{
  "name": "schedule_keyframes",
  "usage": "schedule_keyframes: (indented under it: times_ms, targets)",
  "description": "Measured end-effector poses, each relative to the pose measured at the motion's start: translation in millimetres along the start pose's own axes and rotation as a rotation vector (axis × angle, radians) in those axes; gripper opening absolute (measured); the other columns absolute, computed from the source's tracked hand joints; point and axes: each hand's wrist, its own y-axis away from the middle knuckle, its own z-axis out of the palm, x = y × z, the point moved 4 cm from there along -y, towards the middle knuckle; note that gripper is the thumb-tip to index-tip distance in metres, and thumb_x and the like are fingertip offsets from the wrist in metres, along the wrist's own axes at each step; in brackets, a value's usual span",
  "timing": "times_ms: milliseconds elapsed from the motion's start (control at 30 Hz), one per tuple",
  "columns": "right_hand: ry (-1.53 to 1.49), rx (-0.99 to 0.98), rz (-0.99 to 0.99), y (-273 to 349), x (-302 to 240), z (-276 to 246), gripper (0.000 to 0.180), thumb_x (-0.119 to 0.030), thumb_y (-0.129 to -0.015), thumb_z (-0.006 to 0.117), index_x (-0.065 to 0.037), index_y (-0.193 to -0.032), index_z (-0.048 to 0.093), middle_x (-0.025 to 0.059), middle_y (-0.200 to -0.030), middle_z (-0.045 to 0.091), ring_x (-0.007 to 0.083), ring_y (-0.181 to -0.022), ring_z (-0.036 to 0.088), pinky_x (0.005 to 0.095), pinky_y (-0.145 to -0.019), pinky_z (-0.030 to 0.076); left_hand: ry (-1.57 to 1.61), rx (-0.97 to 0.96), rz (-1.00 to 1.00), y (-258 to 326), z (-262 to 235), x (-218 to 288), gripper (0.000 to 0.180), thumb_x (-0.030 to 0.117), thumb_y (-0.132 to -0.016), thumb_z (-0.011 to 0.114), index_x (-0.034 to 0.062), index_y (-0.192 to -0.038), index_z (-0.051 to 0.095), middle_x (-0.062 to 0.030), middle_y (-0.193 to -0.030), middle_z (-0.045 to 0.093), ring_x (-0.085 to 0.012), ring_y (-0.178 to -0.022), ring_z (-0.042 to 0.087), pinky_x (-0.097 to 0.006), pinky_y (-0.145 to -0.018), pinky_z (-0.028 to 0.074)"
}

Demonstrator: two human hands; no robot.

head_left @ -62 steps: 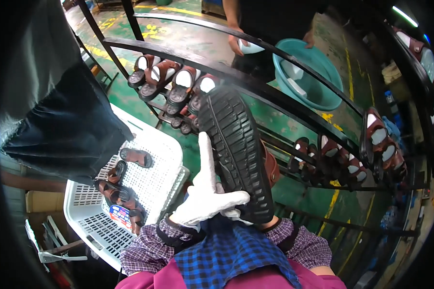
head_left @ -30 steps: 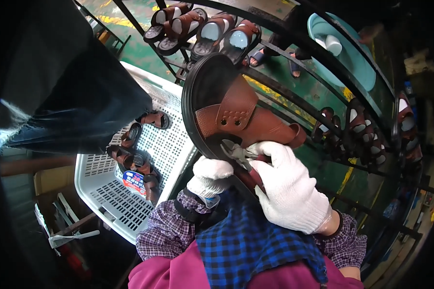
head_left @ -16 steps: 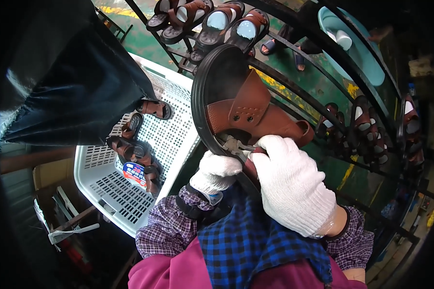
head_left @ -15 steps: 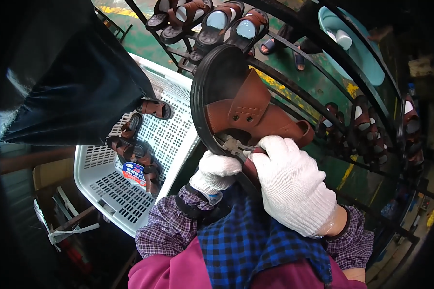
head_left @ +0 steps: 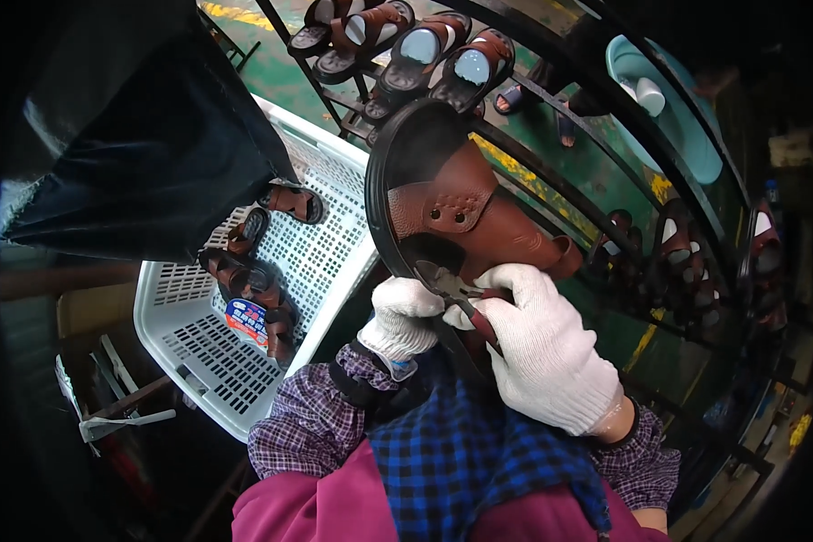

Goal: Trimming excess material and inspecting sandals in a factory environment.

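A brown leather sandal [head_left: 470, 221] with a thick black sole is held up in front of me, its toe end pointing away. My left hand [head_left: 402, 316], in a white knit glove, is closed on the sole's near left edge. In my gloved right hand [head_left: 551, 348] is a pair of pliers [head_left: 481, 318] with dark red handles, their grips spread apart. The metal jaws are against the inner edge of the sole, beside the strap. Whether anything is between the jaws I cannot make out.
To the left stands a white perforated basket [head_left: 339, 262] with several brown sandals [head_left: 253, 275] in it. Dark cloth [head_left: 154, 172] hangs over its far left side. Black metal racks [head_left: 596, 135] bearing sandals [head_left: 420, 45] stand ahead and right; beyond is a light-blue tub [head_left: 696, 135].
The pliers' red handles show more and stand wider apart, and my right fingers have loosened on them. The sandal has turned slightly and sits a little lower in view.
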Motion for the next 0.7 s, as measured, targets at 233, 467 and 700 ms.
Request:
schedule_keyframes:
  times_ms: [233, 467, 700]
  targets:
    - [0.206, 0.023, 0.005, -5.4, -1.5, 0.5, 0.016, -0.015, -0.091, 0.064, 0.0, -0.097, 0.063, 0.0156, -0.106, 0.056, 0.0325, -0.091, 0.061, 0.0422, -0.07, 0.052, -0.18, 0.022, 0.06, -1.0, 11.2, 3.5, 0.054, -0.007, -0.063, 0.066, -0.0079, -0.116, 0.06, -0.0222, -0.098, 0.069, -0.0316, -0.081, 0.069, -0.04, -0.075, 0.058]
    - [0.258, 0.008, -0.007, -5.8, 3.9, 4.8, 0.017, -0.018, -0.093, 0.062, -0.001, -0.097, 0.061, 0.0147, -0.102, 0.056, 0.0308, -0.083, 0.061, 0.0416, -0.064, 0.053, -0.129, -0.05, 0.027, -0.8, 3.1, 1.7, 0.058, -0.008, -0.064, 0.067, -0.0072, -0.121, 0.059, -0.0227, -0.108, 0.069, -0.0326, -0.093, 0.069, -0.042, -0.082, 0.058]
    - [-0.039, -0.035, -0.125, -13.3, 22.4, 7.9, 0.01, -0.008, -0.082, 0.069, -0.003, -0.088, 0.063, 0.0134, -0.09, 0.06, 0.0302, -0.08, 0.064, 0.0414, -0.065, 0.053, -0.184, -0.177, -0.037, -1.2, 3.4, 6.6, 0.065, -0.001, -0.063, 0.068, -0.0065, -0.127, 0.057, -0.0217, -0.115, 0.068, -0.0341, -0.1, 0.068, -0.045, -0.091, 0.055]
